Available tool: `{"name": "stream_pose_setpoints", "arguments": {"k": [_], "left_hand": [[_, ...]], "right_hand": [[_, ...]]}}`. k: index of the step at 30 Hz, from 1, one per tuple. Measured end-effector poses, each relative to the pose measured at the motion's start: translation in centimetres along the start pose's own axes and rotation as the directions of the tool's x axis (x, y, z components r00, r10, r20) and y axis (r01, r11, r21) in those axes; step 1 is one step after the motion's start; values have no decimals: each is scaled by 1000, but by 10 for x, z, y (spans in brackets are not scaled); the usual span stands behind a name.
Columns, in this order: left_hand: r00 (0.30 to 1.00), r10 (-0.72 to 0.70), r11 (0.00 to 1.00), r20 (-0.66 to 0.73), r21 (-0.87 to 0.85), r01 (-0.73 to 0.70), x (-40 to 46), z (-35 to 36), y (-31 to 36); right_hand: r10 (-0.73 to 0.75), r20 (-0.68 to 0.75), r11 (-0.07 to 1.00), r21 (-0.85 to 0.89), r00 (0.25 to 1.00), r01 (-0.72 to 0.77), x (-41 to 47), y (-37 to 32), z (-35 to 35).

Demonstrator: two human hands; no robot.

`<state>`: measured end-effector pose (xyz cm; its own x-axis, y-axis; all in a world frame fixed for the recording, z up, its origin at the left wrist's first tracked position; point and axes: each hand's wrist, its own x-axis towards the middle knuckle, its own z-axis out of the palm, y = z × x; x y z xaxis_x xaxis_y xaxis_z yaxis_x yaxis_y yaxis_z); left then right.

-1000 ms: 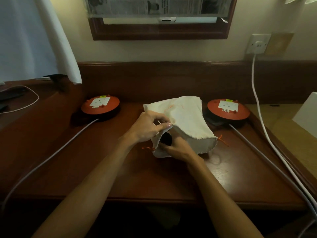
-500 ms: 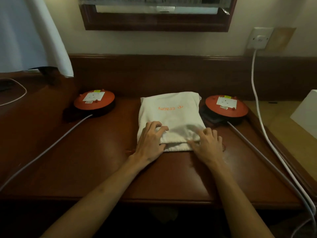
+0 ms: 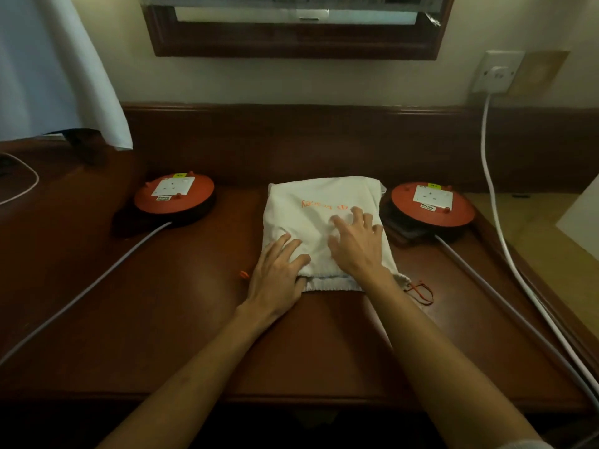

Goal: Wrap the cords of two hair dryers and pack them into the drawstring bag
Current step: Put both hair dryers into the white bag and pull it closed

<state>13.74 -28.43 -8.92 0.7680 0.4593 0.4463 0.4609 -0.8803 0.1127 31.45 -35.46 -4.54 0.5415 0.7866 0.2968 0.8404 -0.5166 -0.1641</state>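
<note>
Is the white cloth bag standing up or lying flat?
Lying flat. The white cloth drawstring bag lies on the brown wooden desk, with the left hand and right hand pressing it.

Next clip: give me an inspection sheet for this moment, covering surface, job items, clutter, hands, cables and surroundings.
Surface: dark wooden desk, glossy, with a raised back panel.
Job's things: white drawstring bag lies flat, mouth toward the person, orange drawstring trailing at its right corner; hair dryers not visible.
Clutter: two orange cable reels, left reel and right reel, flank the bag.
Hands: left hand and right hand press flat on the bag, no grip.
Cables: grey cable from the left reel; white cable from the wall socket.
Surroundings: framed mirror, white cloth hanging at left.
</note>
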Motion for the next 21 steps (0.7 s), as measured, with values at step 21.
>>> {"name": "stream_pose_setpoints", "arguments": {"k": [21], "left_hand": [[999, -43, 967, -30, -252, 34, -11, -7, -9]], "right_hand": [[-46, 91, 992, 117, 995, 35, 8, 51, 3]]}}
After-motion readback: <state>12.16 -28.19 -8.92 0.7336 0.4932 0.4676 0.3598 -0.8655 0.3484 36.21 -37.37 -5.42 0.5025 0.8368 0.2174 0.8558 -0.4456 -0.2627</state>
